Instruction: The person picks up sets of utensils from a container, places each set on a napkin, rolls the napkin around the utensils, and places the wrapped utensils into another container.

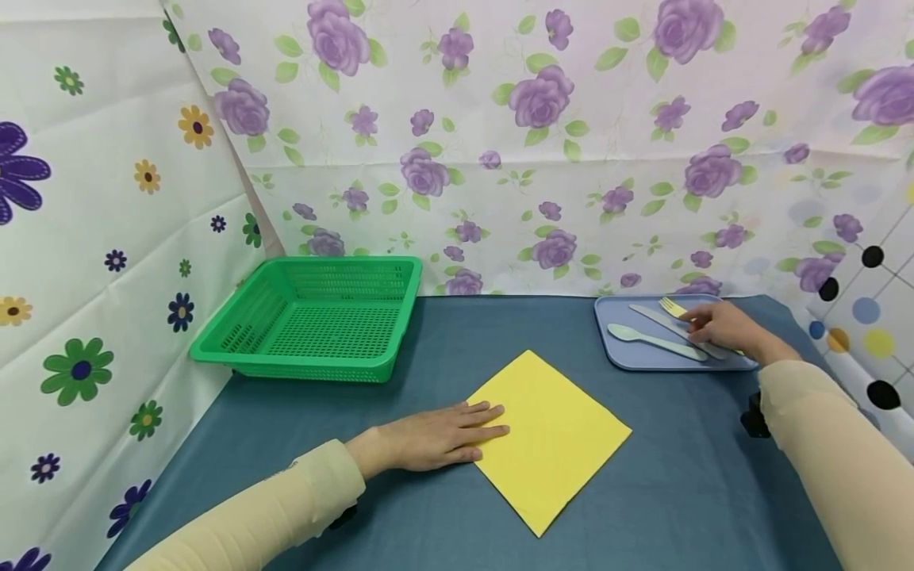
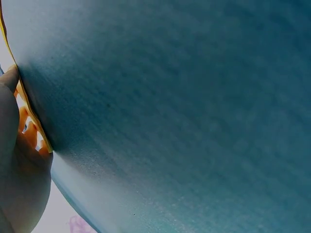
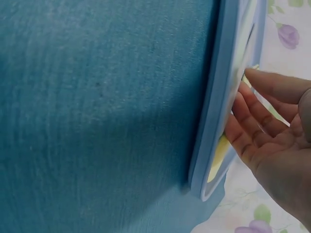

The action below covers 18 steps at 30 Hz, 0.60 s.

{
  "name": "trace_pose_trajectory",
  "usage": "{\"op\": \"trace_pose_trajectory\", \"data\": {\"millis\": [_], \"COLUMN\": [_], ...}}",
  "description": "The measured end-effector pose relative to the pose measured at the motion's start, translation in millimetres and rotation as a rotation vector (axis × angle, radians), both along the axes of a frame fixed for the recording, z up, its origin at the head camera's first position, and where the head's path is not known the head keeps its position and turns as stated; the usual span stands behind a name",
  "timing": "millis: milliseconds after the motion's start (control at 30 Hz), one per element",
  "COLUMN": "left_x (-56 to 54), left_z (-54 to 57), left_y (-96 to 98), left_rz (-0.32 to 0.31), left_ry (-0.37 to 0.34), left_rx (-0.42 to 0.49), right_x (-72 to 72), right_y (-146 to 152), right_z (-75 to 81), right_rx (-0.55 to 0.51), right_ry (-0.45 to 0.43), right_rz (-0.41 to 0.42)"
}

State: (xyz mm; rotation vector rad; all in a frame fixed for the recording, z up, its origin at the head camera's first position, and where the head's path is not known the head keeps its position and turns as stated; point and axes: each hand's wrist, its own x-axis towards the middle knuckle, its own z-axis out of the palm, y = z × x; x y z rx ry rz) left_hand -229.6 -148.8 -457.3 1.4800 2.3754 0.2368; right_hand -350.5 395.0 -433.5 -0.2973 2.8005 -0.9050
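A yellow square (image 1: 560, 440), which looks like a folded napkin, lies with one corner towards me. My left hand (image 1: 435, 438) rests flat on its left corner, fingers spread; only its edge shows in the left wrist view. At the back right is a blue tray (image 1: 628, 358) with a pale spoon (image 1: 660, 342), a greyish knife (image 1: 653, 316) and a yellow fork (image 1: 670, 305). Over the fork, my right hand (image 1: 730, 327) reaches down with bent fingers. In the right wrist view a gap shows between thumb and fingertips, and the fork lies partly hidden behind them.
An openwork green basket (image 1: 286, 365) stands at the back left of the blue-covered table (image 1: 400, 523). Flowered sheets (image 1: 464, 103) hang behind and on the left, and a dotted sheet (image 1: 881, 309) on the right.
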Motion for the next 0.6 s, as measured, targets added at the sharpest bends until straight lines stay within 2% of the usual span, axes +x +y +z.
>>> {"op": "trace_pose_trajectory", "data": {"millis": [200,367,600], "left_x": [1.0,1.1,1.4], "left_z": [1.5,0.6,0.8], "left_y": [0.1,0.6,0.4], "left_rz": [-0.004,-0.015,0.0], "left_ry": [0.005,0.02,-0.001], "left_rx": [-0.003,-0.002,0.0], "right_x": [-2.2,-4.5,-5.9], "right_y": [-3.6,-5.9,-9.5], "right_z": [-4.6,-6.8,-5.0], "right_rx": [0.059,0.063,0.08], "right_ry": [0.024,0.025,0.019], "right_rz": [-0.002,-0.003,-0.004]}}
